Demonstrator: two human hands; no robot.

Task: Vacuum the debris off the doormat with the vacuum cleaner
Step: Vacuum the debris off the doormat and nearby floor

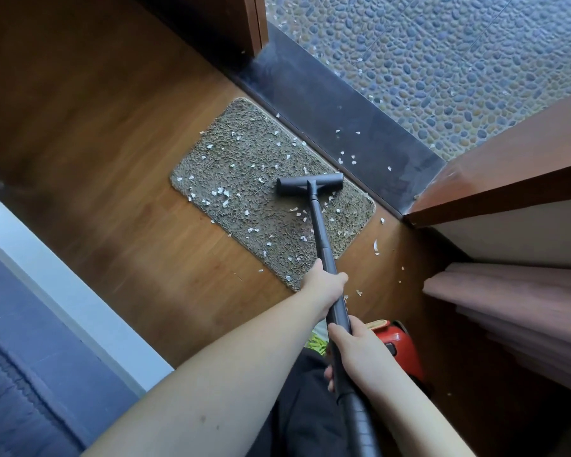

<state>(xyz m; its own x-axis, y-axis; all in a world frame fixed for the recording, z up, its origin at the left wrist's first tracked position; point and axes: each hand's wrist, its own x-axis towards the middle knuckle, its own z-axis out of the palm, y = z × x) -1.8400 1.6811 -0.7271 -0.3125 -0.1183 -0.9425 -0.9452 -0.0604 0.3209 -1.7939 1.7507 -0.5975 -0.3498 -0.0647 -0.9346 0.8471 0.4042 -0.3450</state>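
Head view shows both hands, left hand (325,285) ahead of right hand (356,354), wrapped around the vacuum wand (320,225), its nozzle (310,184) on the doormat (244,199) near the threshold, mid-clean; white scraps (218,194) to the left likely need sweeping next.

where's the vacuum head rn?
Head view: the vacuum head sits on the doormat, on its right part near the edge by the dark threshold, with white debris to its left.
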